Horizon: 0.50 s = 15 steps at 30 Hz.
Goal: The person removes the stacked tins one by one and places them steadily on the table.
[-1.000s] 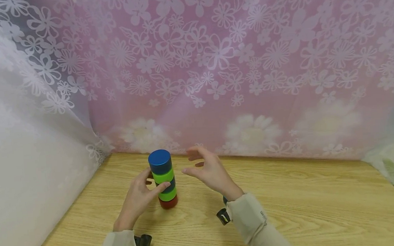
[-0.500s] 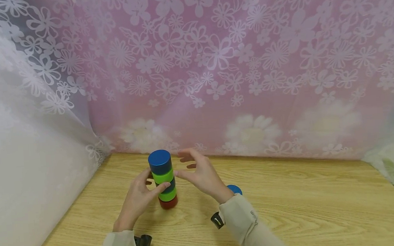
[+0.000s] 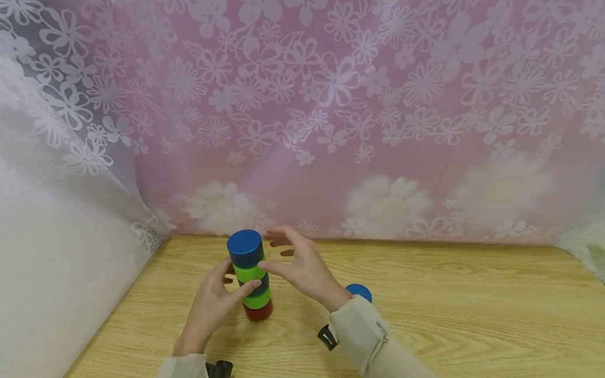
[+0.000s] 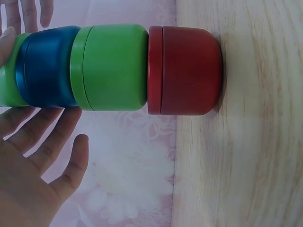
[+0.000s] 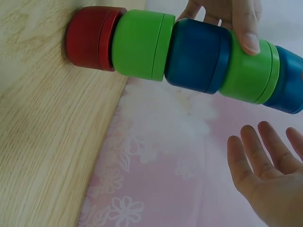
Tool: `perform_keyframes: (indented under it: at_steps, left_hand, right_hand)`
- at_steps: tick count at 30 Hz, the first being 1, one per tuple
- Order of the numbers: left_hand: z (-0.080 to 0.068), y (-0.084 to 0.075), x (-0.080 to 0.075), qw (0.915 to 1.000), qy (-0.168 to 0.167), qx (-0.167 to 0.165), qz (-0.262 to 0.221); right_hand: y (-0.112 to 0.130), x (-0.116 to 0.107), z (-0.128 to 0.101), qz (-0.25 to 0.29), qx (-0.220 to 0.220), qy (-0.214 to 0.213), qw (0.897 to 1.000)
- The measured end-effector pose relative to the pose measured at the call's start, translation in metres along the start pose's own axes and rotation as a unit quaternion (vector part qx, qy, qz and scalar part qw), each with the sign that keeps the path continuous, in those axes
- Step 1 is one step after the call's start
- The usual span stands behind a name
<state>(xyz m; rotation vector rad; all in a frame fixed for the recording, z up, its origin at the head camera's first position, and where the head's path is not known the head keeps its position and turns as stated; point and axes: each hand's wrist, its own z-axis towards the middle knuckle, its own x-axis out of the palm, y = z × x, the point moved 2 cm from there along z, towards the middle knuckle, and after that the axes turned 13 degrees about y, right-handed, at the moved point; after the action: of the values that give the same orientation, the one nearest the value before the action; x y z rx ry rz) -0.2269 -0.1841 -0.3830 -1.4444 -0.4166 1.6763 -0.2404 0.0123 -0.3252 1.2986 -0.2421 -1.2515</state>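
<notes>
A tower of lidded round canisters stands on the table, with a red canister (image 4: 189, 71) at the bottom. Above it come a lower green canister (image 5: 142, 45), a middle blue canister (image 5: 196, 56), an upper green canister (image 5: 251, 71) and a top blue canister (image 3: 246, 251). My left hand (image 3: 213, 303) holds the tower from the left, thumb in front and fingers behind. To the tower's right, my right hand (image 3: 303, 268) has its fingers loosely extended. Its thumb tip overlaps the tower's upper part in the head view; contact cannot be told.
Another blue canister (image 3: 359, 292) stands on the wooden table (image 3: 474, 311), partly hidden by my right wrist. A pink flowered curtain (image 3: 329, 122) hangs along the back edge, and white cloth (image 3: 48, 242) lines the left side. Black camera mounts (image 3: 221, 372) sit on both wrists.
My right hand has moved left to the tower, uncovering part of the separate blue canister. My left hand and the tower have stayed in place.
</notes>
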Motion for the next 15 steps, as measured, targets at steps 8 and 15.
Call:
perform_keyframes:
  at_steps: [8, 15]
  left_hand:
    - [0.000, 0.000, -0.001, 1.0000, 0.001, 0.003, 0.004]
    - [0.000, -0.001, -0.001, 0.9999, -0.001, 0.007, 0.009]
  right_hand:
    - [0.004, 0.005, 0.006, -0.002, -0.004, 0.007, 1.000]
    - [0.007, 0.010, 0.011, -0.005, -0.009, 0.011, 1.000]
